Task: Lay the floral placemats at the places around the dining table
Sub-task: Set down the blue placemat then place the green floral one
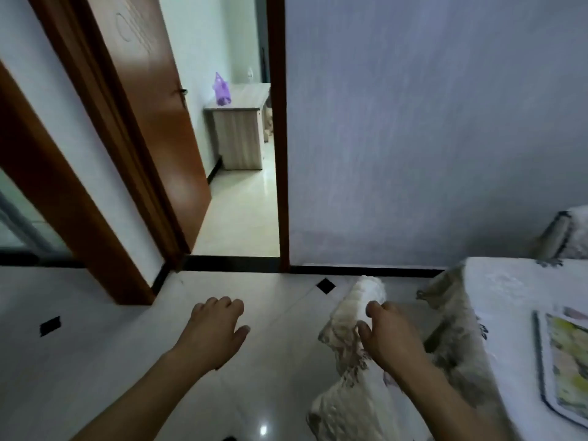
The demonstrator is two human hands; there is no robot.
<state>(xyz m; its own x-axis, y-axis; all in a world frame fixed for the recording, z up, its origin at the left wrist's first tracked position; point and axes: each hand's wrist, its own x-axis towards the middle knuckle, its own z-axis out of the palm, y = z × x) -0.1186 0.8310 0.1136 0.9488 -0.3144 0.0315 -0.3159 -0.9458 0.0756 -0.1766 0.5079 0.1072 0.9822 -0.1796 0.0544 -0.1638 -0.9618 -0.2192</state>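
A floral placemat [569, 361] with a yellow-green pattern and a dark border lies flat on the dining table [509, 291] at the far right, partly cut off by the frame edge. My left hand [213, 332] hovers over the floor with loosely curled fingers and holds nothing. My right hand [386, 338] is at the top of a chair back [356, 300] draped in a cream lace cover. Its thumb and forefinger touch the cover, and I cannot make out whether they grip it.
The white tablecloth hangs in folds at the table's near-left corner [451, 316]. A second covered chair [566, 233] stands against the grey wall. Ahead, an open brown door [152, 122] leads to a room with a wooden cabinet [241, 135]. Glossy tiled floor [95, 345] lies left.
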